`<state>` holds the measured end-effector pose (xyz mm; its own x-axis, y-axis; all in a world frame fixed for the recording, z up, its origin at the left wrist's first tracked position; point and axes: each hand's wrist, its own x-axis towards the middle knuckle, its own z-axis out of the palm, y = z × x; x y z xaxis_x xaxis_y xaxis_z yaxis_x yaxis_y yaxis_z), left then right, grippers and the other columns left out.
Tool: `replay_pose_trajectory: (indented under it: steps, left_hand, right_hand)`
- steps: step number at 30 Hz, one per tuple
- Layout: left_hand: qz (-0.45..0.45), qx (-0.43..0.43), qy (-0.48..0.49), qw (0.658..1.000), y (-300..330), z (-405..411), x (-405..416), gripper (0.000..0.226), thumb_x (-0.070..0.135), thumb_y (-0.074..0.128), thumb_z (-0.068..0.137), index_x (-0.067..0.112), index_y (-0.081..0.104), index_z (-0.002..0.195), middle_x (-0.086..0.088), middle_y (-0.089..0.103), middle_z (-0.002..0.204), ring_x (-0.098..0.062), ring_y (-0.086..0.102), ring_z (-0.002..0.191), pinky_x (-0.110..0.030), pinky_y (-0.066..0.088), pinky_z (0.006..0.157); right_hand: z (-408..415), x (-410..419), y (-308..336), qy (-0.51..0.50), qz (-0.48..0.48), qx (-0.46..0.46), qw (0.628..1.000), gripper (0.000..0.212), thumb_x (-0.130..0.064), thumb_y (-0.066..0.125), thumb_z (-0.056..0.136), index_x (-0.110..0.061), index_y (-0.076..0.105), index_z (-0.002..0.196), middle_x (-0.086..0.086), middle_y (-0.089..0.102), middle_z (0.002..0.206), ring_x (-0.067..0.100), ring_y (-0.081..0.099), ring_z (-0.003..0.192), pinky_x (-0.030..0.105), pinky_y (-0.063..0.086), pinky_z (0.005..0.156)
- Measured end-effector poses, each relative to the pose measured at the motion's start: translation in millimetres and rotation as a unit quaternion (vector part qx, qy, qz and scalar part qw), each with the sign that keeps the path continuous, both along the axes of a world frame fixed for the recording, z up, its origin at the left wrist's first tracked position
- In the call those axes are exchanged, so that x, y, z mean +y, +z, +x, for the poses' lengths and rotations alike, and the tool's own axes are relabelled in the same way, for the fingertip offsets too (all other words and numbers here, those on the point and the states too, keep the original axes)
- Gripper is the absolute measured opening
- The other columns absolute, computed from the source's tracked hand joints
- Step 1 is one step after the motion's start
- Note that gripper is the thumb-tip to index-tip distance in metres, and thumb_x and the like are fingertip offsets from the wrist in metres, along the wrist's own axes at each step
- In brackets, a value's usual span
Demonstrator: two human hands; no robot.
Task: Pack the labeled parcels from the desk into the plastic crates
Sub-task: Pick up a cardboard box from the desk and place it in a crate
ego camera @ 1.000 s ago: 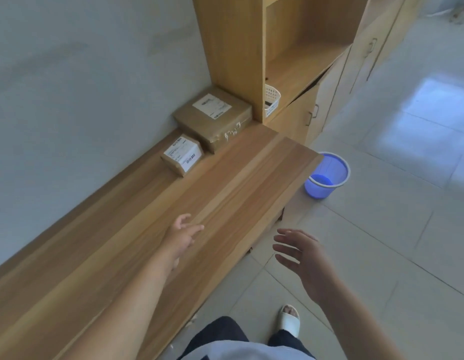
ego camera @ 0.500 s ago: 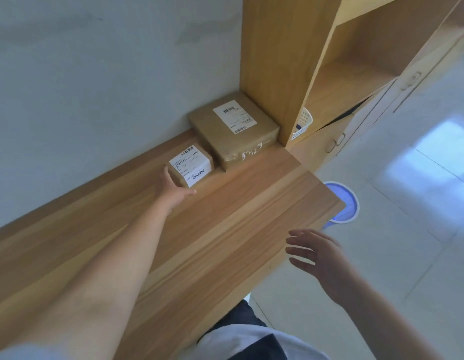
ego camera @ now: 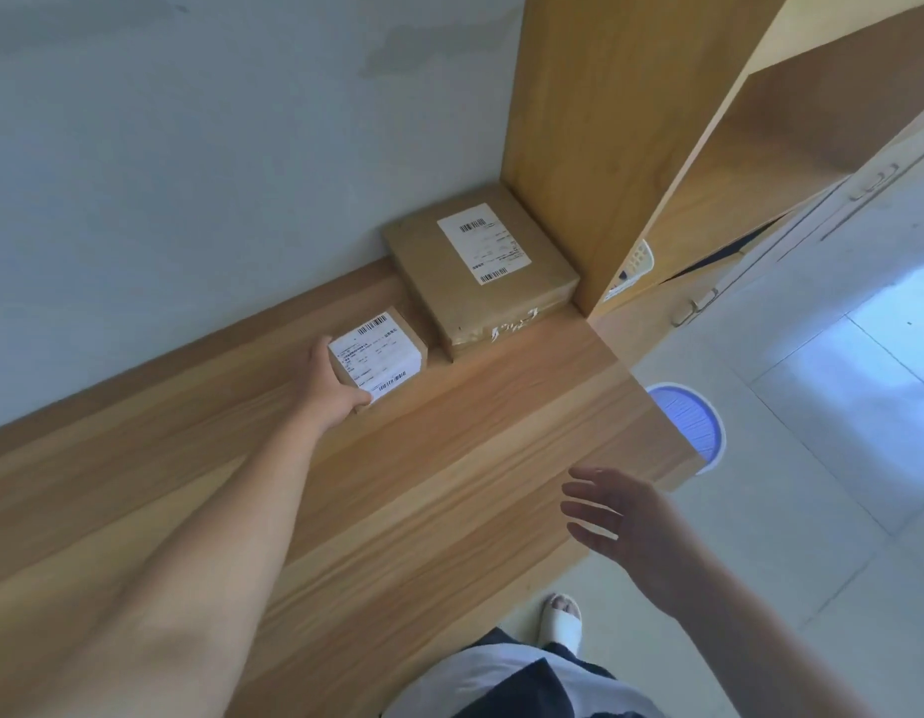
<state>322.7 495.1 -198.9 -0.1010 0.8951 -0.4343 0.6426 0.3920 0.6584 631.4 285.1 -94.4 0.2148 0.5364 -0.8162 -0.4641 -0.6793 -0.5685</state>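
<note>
A small brown parcel [ego camera: 385, 349] with a white label lies on the wooden desk [ego camera: 449, 458] near the wall. My left hand [ego camera: 328, 386] grips its near left side, thumb along the front edge and fingers behind it. A larger flat brown parcel [ego camera: 480, 272], also labeled, sits just behind it in the corner against the cabinet. My right hand [ego camera: 620, 526] hovers with fingers spread over the desk's front edge, holding nothing. No crate is in view.
A tall wooden cabinet [ego camera: 605, 147] with open shelves stands at the desk's right end, a white basket [ego camera: 633, 266] inside it. A blue plastic bin [ego camera: 690, 422] stands on the tiled floor beside the desk. The wall runs along the desk's back.
My left hand reached forward across the desk to the small parcel and has closed round its side. My right hand stayed spread near the desk's front edge.
</note>
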Motion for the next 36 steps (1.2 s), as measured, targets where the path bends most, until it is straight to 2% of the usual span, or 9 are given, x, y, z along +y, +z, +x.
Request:
replay_pose_trajectory:
  steps: [8, 12, 14, 18, 23, 27, 29, 32, 36]
  left_hand:
    - [0.086, -0.015, -0.017, 0.996, 68.2, 28.1, -126.4, 0.112, 0.013, 0.094, 0.062, 0.032, 0.031, 0.153, 0.009, 0.030, 0.149, -0.019, 0.036, 0.139, -0.042, 0.042, 0.113]
    - [0.135, -0.050, -0.022, 0.989, 130.0, 59.8, -196.6, 0.107, 0.008, 0.092, 0.068, 0.036, 0.030, 0.152, 0.026, 0.031, 0.137, 0.008, 0.037, 0.129, -0.001, 0.036, 0.097]
    - [0.172, -0.057, -0.016, 0.983, 157.4, 71.9, -225.1, 0.104, 0.003, 0.090, 0.069, 0.037, 0.033, 0.149, 0.034, 0.029, 0.137, 0.019, 0.032, 0.129, 0.004, 0.032, 0.096]
    - [0.229, -0.044, 0.015, 0.972, 201.2, 90.8, -274.6, 0.104, 0.000, 0.088, 0.070, 0.041, 0.035, 0.149, 0.030, 0.030, 0.143, 0.006, 0.038, 0.138, -0.004, 0.032, 0.108]
    - [0.284, -0.026, 0.023, 0.958, 233.6, 117.4, -320.0, 0.108, -0.001, 0.087, 0.071, 0.045, 0.031, 0.150, 0.027, 0.031, 0.148, 0.002, 0.034, 0.143, -0.007, 0.033, 0.110]
    - [0.324, -0.059, 0.053, 0.943, 237.8, 144.5, -355.3, 0.122, 0.005, 0.088, 0.077, 0.068, 0.011, 0.147, 0.045, 0.024, 0.152, 0.012, 0.026, 0.146, -0.008, 0.035, 0.109]
    - [0.322, -0.123, 0.082, 0.935, 232.5, 158.2, -372.9, 0.120, 0.018, 0.091, 0.072, 0.066, 0.012, 0.148, 0.048, 0.025, 0.151, 0.011, 0.027, 0.147, -0.020, 0.039, 0.112]
    - [0.305, -0.239, 0.116, 0.914, 224.2, 175.2, -401.0, 0.107, 0.028, 0.084, 0.072, 0.050, 0.022, 0.156, 0.022, 0.030, 0.163, -0.013, 0.035, 0.151, -0.053, 0.041, 0.115]
    - [0.293, -0.260, 0.121, 0.912, 220.9, 191.9, -433.2, 0.085, 0.025, 0.073, 0.080, 0.032, 0.035, 0.156, 0.008, 0.043, 0.160, -0.024, 0.046, 0.145, -0.053, 0.046, 0.110]
  right_hand:
    - [19.0, 41.7, 21.0, 0.201, 0.100, -0.013, 0.974, 0.024, -0.017, 0.063, 0.100, -0.020, 0.072, 0.122, 0.008, 0.070, 0.122, 0.024, 0.071, 0.106, 0.044, 0.056, 0.095]
    - [22.4, 41.9, 43.7, 0.369, 0.191, -0.039, 0.909, 0.058, -0.035, 0.080, 0.083, -0.048, 0.060, 0.135, -0.003, 0.060, 0.140, 0.013, 0.059, 0.127, 0.045, 0.048, 0.107]
    - [22.3, 40.0, 53.7, 0.430, 0.244, -0.026, 0.869, 0.071, -0.036, 0.080, 0.077, -0.057, 0.053, 0.139, -0.011, 0.062, 0.142, 0.011, 0.059, 0.130, 0.043, 0.045, 0.108]
    - [28.8, 35.0, 72.9, 0.499, 0.336, 0.010, 0.799, 0.088, -0.028, 0.083, 0.076, -0.047, 0.042, 0.151, -0.006, 0.063, 0.144, 0.023, 0.061, 0.131, 0.055, 0.042, 0.113]
    - [50.6, 17.5, 95.8, 0.499, 0.391, 0.062, 0.771, 0.105, -0.045, 0.098, 0.057, -0.045, 0.047, 0.149, 0.003, 0.065, 0.141, 0.031, 0.064, 0.125, 0.057, 0.045, 0.109]
    - [70.5, -3.0, 97.0, 0.490, 0.416, 0.104, 0.759, 0.101, -0.023, 0.092, 0.065, -0.034, 0.044, 0.153, 0.012, 0.064, 0.141, 0.039, 0.064, 0.124, 0.055, 0.048, 0.106]
    - [80.3, -15.9, 96.8, 0.490, 0.415, 0.125, 0.756, 0.101, -0.021, 0.091, 0.067, -0.032, 0.042, 0.154, 0.013, 0.063, 0.142, 0.040, 0.063, 0.126, 0.051, 0.052, 0.103]
    - [96.2, -36.5, 95.3, 0.497, 0.412, 0.144, 0.750, 0.108, -0.033, 0.097, 0.063, -0.033, 0.041, 0.155, 0.011, 0.062, 0.145, 0.039, 0.062, 0.127, 0.045, 0.055, 0.100]
    - [112.9, -57.1, 87.8, 0.514, 0.418, 0.143, 0.736, 0.097, -0.011, 0.083, 0.072, -0.032, 0.040, 0.156, 0.010, 0.063, 0.143, 0.038, 0.064, 0.126, 0.051, 0.051, 0.103]
